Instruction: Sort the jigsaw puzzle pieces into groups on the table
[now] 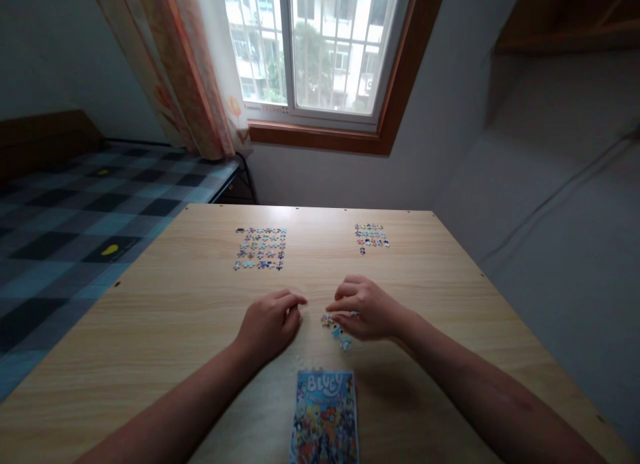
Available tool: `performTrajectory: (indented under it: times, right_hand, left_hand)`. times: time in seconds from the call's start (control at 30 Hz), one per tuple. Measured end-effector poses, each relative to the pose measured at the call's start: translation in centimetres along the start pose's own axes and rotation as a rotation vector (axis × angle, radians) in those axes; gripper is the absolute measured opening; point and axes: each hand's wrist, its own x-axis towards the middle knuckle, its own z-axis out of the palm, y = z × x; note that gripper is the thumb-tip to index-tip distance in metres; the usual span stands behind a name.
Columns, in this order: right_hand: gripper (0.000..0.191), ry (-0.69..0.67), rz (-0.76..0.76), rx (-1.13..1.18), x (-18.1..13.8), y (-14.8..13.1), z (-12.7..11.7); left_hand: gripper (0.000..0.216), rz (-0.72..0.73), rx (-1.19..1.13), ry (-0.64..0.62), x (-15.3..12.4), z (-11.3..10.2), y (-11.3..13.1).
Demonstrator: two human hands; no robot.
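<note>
Just left of the table's middle, my left hand (270, 323) rests on the wood, its index finger stretched out and the thumb a little apart from it. No thing shows in its fingers. My right hand (367, 309) hovers over a small pile of loose jigsaw puzzle pieces (327, 321), fingers bent, with a gap between index finger and thumb. The hand hides part of the pile. Light blue pieces (345, 344) lie at its near side. Below the hands is a picture box or booklet marked "Bluey" (326, 417).
Puzzle pieces lie in spaced rows at the far left (261, 247) and in a smaller group at the far right (371, 234) of the wooden table (175, 304). A checked bed (80, 197) stands left. Behind are a curtain (185, 71) and a window (333, 51).
</note>
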Motion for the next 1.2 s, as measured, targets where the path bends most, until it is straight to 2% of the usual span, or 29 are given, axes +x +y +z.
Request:
performTrajectory:
  times: [0.2, 0.37, 0.53, 0.67, 0.8, 0.93, 1.07, 1.2]
  right_hand:
    - [0.017, -0.064, 0.027, -0.121, 0.5, -0.3, 1.2]
    - [0.016, -0.040, 0.033, -0.121, 0.4, -0.1, 1.3]
    - [0.015, 0.070, 0.087, 0.104, 0.6, -0.2, 1.3]
    - [0.021, 0.143, 0.197, 0.278, 0.4, 2.0, -0.8]
    - [0.024, 0.166, 0.347, 0.100, -1.2, 6.2, -3.3]
    - [0.016, 0.159, 0.453, -0.046, -3.3, 9.4, -3.7]
    - [0.013, 0.201, 0.504, -0.127, -3.8, 10.5, -3.0]
    - [0.019, 0.362, 0.584, -0.236, -3.7, 10.2, -3.1]
  left_hand:
    - [0.025, -0.008, -0.008, -0.012, 0.0, 0.0, 0.1]
    - [0.025, 0.011, -0.001, 0.001, 0.0, 0.0, 0.1]
    - [0.025, 0.001, -0.002, -0.002, 0.0, 0.0, 0.1]
    - [0.026, 0.021, -0.010, -0.004, 0.0, 0.0, 0.0]
    - [0.029, 0.132, -0.052, -0.035, -0.1, 0.3, 0.0]
    - [0.034, 0.277, -0.022, -0.102, 0.0, 0.3, 0.3]
    - [0.033, 0.304, 0.055, -0.174, 0.1, 0.1, 0.7]
    - [0.032, 0.289, 0.085, -0.195, 0.1, 0.1, 0.5]
